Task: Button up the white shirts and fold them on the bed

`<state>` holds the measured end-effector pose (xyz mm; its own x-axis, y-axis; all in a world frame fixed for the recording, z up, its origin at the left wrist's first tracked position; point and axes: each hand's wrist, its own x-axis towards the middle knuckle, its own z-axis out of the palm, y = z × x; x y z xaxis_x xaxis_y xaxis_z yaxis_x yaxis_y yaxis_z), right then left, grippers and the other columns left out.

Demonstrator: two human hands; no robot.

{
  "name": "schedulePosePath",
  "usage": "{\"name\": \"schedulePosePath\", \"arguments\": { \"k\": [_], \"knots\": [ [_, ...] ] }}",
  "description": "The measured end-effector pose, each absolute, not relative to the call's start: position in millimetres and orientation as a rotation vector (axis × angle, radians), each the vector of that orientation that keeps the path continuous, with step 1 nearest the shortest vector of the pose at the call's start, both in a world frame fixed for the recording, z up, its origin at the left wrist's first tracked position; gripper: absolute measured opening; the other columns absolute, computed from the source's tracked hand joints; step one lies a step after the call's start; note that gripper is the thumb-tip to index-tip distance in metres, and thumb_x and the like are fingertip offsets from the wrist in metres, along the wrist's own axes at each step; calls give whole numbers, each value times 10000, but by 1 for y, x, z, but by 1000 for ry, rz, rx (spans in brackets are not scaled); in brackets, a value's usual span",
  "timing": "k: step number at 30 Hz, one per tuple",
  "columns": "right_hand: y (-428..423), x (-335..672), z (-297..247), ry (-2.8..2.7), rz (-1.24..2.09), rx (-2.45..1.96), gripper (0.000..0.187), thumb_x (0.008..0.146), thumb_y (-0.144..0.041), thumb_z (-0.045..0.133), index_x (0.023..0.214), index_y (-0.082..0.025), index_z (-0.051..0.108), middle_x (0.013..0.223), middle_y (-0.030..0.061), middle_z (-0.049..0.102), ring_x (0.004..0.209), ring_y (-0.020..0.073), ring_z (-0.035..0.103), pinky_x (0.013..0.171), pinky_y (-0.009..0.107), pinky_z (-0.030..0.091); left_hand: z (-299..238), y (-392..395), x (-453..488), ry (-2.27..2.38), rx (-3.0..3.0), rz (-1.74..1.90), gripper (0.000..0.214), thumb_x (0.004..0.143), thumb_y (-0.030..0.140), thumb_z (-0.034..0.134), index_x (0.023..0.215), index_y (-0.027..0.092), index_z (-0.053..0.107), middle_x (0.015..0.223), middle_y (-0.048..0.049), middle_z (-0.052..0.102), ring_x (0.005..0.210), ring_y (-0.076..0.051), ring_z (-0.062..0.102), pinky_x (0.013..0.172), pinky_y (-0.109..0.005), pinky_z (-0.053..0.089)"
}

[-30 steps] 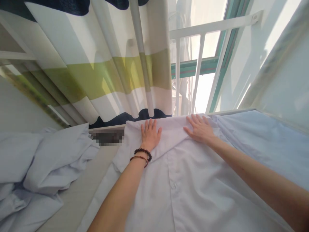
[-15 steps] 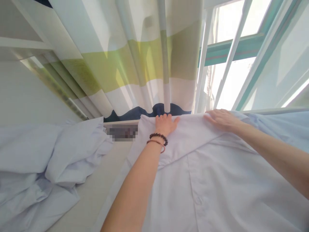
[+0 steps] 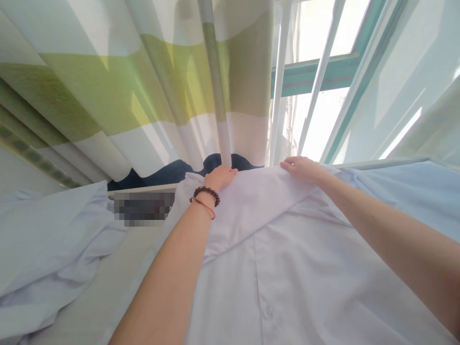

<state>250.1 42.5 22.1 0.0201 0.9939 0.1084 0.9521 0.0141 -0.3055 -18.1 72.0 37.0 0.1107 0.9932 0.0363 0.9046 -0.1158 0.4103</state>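
A white button-up shirt [image 3: 280, 268] lies spread on the table, its far part folded back toward me as a flap [image 3: 251, 201]. My left hand [image 3: 220, 175], with two bracelets at the wrist, curls its fingers over the shirt's far edge. My right hand [image 3: 301, 167] rests on the same far edge to the right, fingers bent down over the cloth. Both hands grip the folded edge next to the window.
A striped curtain [image 3: 154, 96] hangs behind the table's far edge, with white window bars [image 3: 319, 76] to its right. A crumpled pale garment [image 3: 50, 244] lies at the left. A light blue cloth [image 3: 406, 191] lies at the right. The bare tabletop [image 3: 93, 287] shows between them.
Both hands have slid from lying flat on the folded flap to its far edge, and the fingers have curled over it. The view has tilted upward.
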Motion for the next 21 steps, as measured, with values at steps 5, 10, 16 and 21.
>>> {"name": "schedulePosePath", "arguments": {
  "k": [5,10,16,21],
  "knots": [
    [51,252,18,-2000,156,-2017,411,959,-449,331,1020,-251,686,1142,74,708,1015,281,637,796,382,471,31,71,-6,2097,2169,308,407,924,414,418,1051,197,739,1195,-140,704,1116,-366,627,953,-503,442],
    [35,239,16,-1971,-53,-1995,418,990,-303,255,1050,-184,651,1155,143,672,1057,285,603,918,428,418,24,41,-7,2157,2391,470,504,992,328,228,1174,181,674,1217,-149,677,1160,-335,591,1004,-486,397],
    [-6,222,-9,-1990,-267,-1877,488,1017,-386,231,1330,-135,509,1435,173,503,1336,300,409,1126,463,246,5,9,-13,2062,2653,616,496,1019,342,233,1406,206,511,1387,-93,586,1271,-299,507,1142,-493,268],
    [-18,221,-25,-1969,-235,-1917,657,1000,-496,253,1533,-111,266,1627,147,189,1493,318,140,1202,505,89,-11,-9,-11,1981,2705,452,593,1010,443,286,1559,221,256,1634,-79,206,1491,-343,172,1198,-567,118]
  ]
}}
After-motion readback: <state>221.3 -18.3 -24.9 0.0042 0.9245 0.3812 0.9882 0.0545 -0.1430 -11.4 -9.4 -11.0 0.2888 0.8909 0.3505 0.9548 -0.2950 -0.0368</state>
